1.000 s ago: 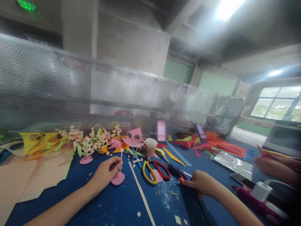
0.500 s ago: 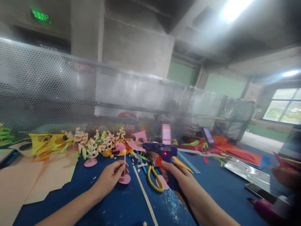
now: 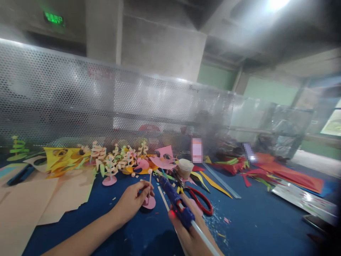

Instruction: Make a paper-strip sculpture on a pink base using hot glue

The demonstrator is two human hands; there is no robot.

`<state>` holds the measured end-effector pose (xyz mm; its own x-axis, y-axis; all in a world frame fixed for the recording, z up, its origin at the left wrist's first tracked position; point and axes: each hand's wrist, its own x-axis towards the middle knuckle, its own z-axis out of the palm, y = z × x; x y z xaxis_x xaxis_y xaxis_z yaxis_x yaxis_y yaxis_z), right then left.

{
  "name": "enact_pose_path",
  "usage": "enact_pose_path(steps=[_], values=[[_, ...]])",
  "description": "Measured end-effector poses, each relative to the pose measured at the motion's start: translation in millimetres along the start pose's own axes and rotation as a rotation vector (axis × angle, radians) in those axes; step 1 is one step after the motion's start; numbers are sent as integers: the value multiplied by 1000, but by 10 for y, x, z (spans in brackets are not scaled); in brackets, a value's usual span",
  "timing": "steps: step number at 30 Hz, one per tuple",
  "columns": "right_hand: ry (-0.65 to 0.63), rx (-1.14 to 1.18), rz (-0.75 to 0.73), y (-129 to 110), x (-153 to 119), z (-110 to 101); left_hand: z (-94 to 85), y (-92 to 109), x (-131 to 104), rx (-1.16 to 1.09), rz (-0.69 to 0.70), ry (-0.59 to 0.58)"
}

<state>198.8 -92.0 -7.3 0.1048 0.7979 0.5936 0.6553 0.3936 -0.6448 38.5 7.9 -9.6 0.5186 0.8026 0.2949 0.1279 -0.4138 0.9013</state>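
My left hand (image 3: 134, 199) is closed around a thin pale stick (image 3: 150, 183), which stands upright on a round pink paper base (image 3: 150, 204) on the blue table. A small pale blob tops the stick. In my right hand (image 3: 183, 227) is a blue hot glue gun (image 3: 172, 193), gripped with its red light glowing. Its nozzle points away and to the left, near the stick but apart from it. A clear glue stick (image 3: 205, 239) sticks out of its rear end. Red-handled scissors (image 3: 208, 210) lie right of the gun, partly hidden by my hand.
Small spiral paper trees (image 3: 109, 165) crowd the back, beside yellow paper scraps (image 3: 60, 160). Peach sheets (image 3: 48, 199) cover the left side. A whitish cup (image 3: 184, 168) and a clear ruler (image 3: 222, 181) lie beyond the gun. Red paper (image 3: 295, 174) and a metallic tray (image 3: 301, 199) are at the right.
The glue gun has turned from pointing left to pointing away, and it sits lower and nearer the body. The cup and red scissors handle now show. My left hand still holds the stick.
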Motion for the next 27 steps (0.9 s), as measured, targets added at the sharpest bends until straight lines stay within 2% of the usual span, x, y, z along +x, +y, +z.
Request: enact_pose_path(steps=[7,14,27], values=[[9,15,-59,-111,2,7,0,65,-16,67,6,-9],[-61,31,41,7,0,-6,-3,74,-24,100,30,-32],[-90,7,53,6,24,-22,-7,75,-22,86,17,-43]])
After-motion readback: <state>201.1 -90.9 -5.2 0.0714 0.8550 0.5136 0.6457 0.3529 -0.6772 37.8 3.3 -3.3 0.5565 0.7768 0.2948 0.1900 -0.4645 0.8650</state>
